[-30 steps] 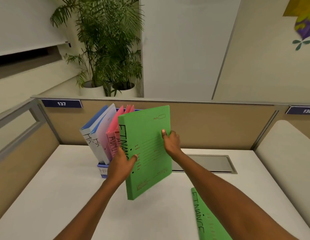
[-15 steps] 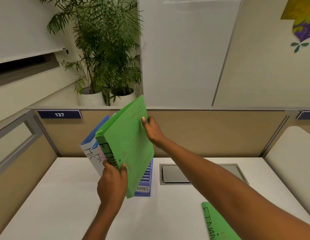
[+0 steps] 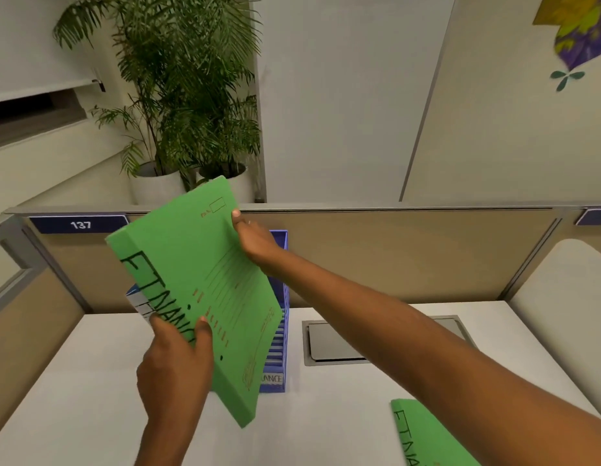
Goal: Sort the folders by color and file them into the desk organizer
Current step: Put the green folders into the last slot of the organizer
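1. Head view: green folder (image 3: 205,280), tilted, held up in front of the blue organizer (image 3: 281,331).
2. Left hand (image 3: 174,361) clamped on its lower spine edge; right hand (image 3: 255,242) gripping its top edge.
3. Second green folder (image 3: 423,435) flat on the desk (image 3: 73,381), right of the organizer.

green folder (image 3: 205,264), blue organizer (image 3: 279,331)
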Tool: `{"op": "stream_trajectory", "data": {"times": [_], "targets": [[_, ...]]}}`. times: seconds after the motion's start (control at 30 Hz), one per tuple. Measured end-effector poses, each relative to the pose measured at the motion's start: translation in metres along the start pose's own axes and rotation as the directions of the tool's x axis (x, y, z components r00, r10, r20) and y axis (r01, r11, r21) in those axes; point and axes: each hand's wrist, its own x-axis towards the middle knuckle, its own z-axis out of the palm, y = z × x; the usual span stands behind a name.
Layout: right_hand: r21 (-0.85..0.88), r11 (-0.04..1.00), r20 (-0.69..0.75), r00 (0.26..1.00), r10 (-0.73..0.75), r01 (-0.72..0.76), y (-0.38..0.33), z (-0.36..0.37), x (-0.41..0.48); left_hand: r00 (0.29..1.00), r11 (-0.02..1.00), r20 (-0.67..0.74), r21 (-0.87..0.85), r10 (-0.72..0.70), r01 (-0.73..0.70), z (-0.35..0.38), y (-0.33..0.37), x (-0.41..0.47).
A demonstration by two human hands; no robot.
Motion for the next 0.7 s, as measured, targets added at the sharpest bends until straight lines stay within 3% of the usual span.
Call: {"op": "stream_trajectory", "data": {"times": [0.33, 0.7], "targets": [[0.248, 0.969, 0.026, 1.0, -0.007, 0.0, 0.02, -0.022, 0.03, 0.981, 0.967, 0.191, 0.238, 0.042, -0.088, 0.038, 0.01, -0.003], [0.278, 0.96, -0.034, 0.998, 0.058, -0.046, 0.036, -0.021, 0.043, 0.978, 0.993, 0.206, 0.107, 0.028, -0.051, 0.078, 0.017, -0.005]]}}
